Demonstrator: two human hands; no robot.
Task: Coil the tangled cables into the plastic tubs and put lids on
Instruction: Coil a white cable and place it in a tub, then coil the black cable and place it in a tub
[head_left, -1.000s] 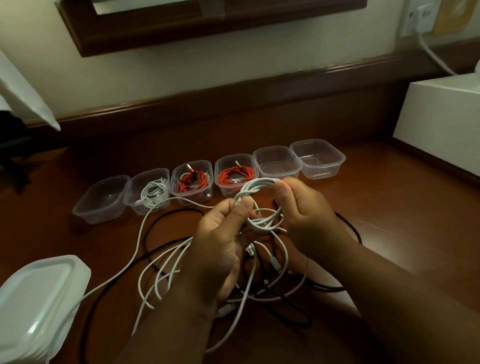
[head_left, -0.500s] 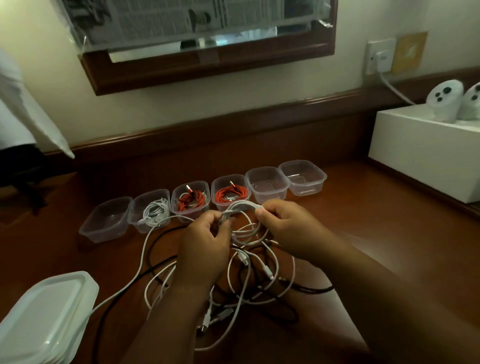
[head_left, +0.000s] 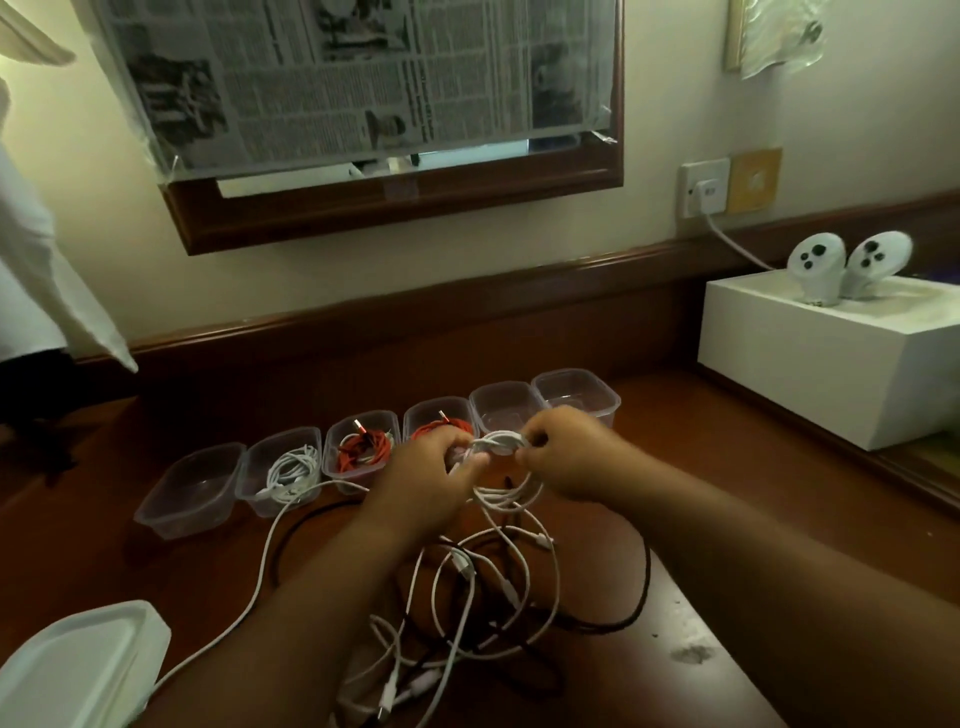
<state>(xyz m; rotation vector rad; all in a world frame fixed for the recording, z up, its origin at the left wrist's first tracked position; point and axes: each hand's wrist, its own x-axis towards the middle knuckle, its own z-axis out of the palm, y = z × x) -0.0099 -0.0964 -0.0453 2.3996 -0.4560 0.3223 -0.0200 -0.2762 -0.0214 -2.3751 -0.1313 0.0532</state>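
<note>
A half-wound coil of thin white cable (head_left: 501, 444) is held in the air between both hands, just in front of a row of six small clear plastic tubs (head_left: 576, 397) on the dark brown wooden tabletop (head_left: 753, 467). The left hand (head_left: 426, 486) grips the coil's left end, fingers curled around the strands, and the right hand (head_left: 569, 457) pinches the right end between thumb and curled fingers. From the coil more white loops hang down to a loose tangle of white and black cables (head_left: 467, 613) lying on the table between the forearms, with small plugs showing among the strands near the bottom edge. In the row, counted from the left, the second tub holds a coiled white cable (head_left: 291, 470), the third a coiled red cable (head_left: 363, 449) and the fourth another red cable (head_left: 441, 428), partly hidden by the left hand; one long white strand leads from the second tub down toward the tangle. At the lower left corner lies a stack of translucent white plastic lids (head_left: 78, 665). To the right stands a white rectangular box (head_left: 831, 364) with two white handheld controllers (head_left: 847, 265) upright on top. On the wall behind hangs a wood-framed mirror covered with newspaper (head_left: 363, 83), and a white wall socket (head_left: 706, 189) has a plug in it.
</note>
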